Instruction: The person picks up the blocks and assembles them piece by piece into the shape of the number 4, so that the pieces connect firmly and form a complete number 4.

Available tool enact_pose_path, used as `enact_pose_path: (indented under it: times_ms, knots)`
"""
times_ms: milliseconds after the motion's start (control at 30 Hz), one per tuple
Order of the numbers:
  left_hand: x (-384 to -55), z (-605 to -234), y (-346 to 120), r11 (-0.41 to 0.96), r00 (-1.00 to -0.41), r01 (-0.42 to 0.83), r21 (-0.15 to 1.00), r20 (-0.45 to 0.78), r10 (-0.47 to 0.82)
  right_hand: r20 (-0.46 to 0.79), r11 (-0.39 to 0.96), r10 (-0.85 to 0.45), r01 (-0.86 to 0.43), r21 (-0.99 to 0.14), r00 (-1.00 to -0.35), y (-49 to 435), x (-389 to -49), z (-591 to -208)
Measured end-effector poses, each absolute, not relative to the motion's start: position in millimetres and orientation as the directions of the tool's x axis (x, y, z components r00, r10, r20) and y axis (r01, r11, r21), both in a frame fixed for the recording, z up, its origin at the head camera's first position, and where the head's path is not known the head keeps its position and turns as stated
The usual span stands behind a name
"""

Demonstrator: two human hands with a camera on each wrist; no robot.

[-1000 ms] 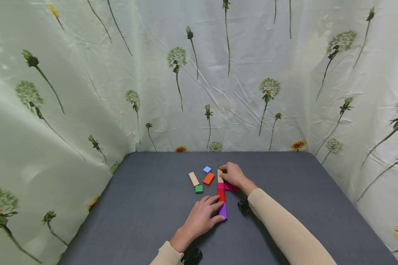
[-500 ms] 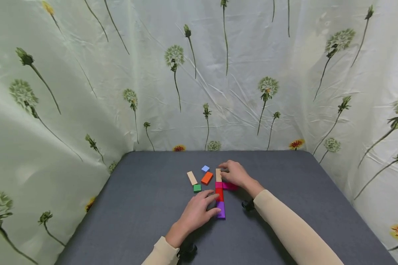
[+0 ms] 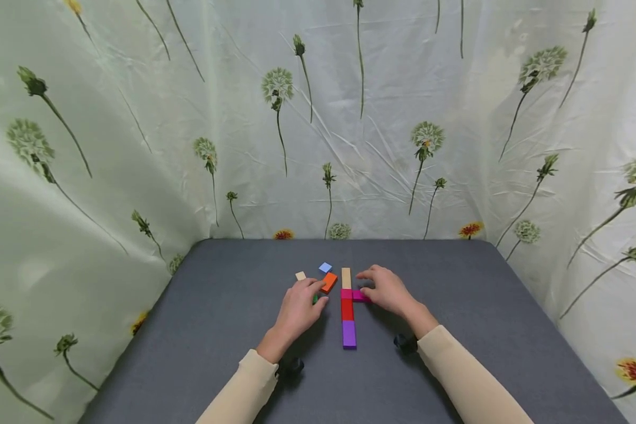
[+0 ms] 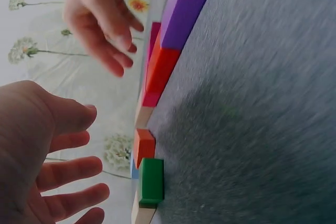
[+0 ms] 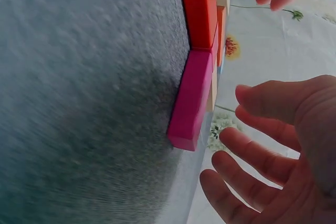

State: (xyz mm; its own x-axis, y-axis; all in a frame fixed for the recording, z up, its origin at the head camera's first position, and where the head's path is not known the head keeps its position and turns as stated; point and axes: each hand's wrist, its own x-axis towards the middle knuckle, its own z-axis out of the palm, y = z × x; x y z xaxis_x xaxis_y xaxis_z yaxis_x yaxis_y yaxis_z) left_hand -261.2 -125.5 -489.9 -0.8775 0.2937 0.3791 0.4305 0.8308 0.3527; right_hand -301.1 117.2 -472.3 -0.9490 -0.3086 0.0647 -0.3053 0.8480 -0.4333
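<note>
Head view: a flowered cloth [image 3: 233, 118] fills the upper half, and below it a grey table [image 3: 164, 330] widens from its rounded back corners toward the bottom, with broad stretches of surface left and right. The left hand [image 3: 297, 306], left of centre, and the right hand [image 3: 394, 291], right of centre, each have thumb and fingers apart. Nine blocks lie mid-frame: one purple block [image 3: 348, 334], one red block [image 3: 347, 310], one pink block [image 3: 347, 293] and one beige block [image 3: 346, 278] in a column, one magenta block [image 3: 360, 296] jutting right, then a second beige block [image 3: 300, 275], one orange block [image 3: 328, 282], one green block [image 4: 152, 182] and one blue block [image 3: 325, 267] to the left. The left wrist view shows the green block, lower centre, mostly hidden in the head view; the right wrist view shows the magenta block's outer end, covered there.
</note>
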Motion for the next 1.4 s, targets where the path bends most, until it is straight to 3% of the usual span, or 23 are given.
enact_pose_path:
  times_ms: [267, 467, 900, 1400]
  knots:
    - [-286, -492, -124, 0.857, -0.878, 0.418, 0.300, 0.376, 0.297, 0.138, 0.857, -0.314, -0.343, -0.384, -0.939, 121, -287, -479]
    - [-298, -495, -122, 0.840, -0.888, 0.419, 0.346, 0.349, 0.299, 0.175, 0.860, -0.340, -0.381, -0.339, -0.924, 124, -277, -484]
    - [-314, -503, -112, 0.855, -0.913, 0.392, 0.339, 0.255, 0.318, 0.160, 0.860, -0.431, -0.458, -0.226, -0.888, 128, -264, -493]
    - [-323, -510, -101, 0.929, -0.957, 0.228, 0.292, 0.242, 0.159, 0.134, 0.866, -0.447, -0.465, -0.182, -0.885, 126, -263, -492]
